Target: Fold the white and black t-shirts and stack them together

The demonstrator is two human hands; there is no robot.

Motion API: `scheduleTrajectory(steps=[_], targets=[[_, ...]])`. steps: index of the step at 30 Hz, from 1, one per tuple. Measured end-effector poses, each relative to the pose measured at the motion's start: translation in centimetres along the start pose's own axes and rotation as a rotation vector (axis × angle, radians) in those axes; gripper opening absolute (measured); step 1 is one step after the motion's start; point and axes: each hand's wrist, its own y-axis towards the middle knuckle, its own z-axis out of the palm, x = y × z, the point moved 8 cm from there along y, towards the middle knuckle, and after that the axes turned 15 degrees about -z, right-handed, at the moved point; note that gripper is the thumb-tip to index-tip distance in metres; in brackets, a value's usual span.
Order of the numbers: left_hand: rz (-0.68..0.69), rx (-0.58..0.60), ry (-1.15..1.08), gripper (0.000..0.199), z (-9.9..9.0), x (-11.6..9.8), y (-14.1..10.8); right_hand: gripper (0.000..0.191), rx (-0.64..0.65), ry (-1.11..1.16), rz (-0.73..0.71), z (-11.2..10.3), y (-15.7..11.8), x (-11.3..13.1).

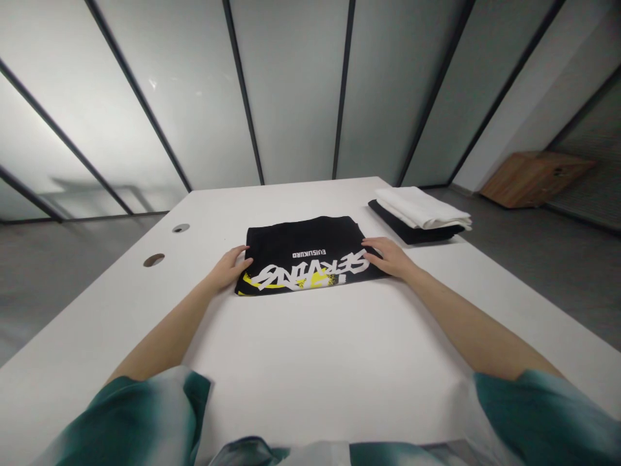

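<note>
A folded black T-shirt (301,243) lies on the white table, its white and yellow print facing up and reading upside down. At its left edge is my left hand (228,266), thumb on top of the cloth and fingers against the side. My right hand (391,257) holds the opposite edge the same way, with fingertips over the fabric near the print. Both hands look closed on the edges; what lies under the cloth is hidden.
To the right, a folded white cloth (422,206) rests on a folded black cloth (402,228). Two round holes, one nearer (154,260) and one farther (181,228), pierce the tabletop (310,349) at left. A wooden cabinet (528,178) stands beyond, by frosted panels.
</note>
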Motion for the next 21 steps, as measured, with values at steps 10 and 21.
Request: scheduleTrajectory(steps=[10,21], targets=[[0.119,-0.017,0.295,0.058,0.9,-0.6,-0.2,0.029,0.178,0.009,0.019,1.7,0.0,0.0],[0.105,-0.038,0.372,0.059,1.1,-0.7,-0.3,0.031,0.119,0.034,0.033,1.6,0.4,-0.2]])
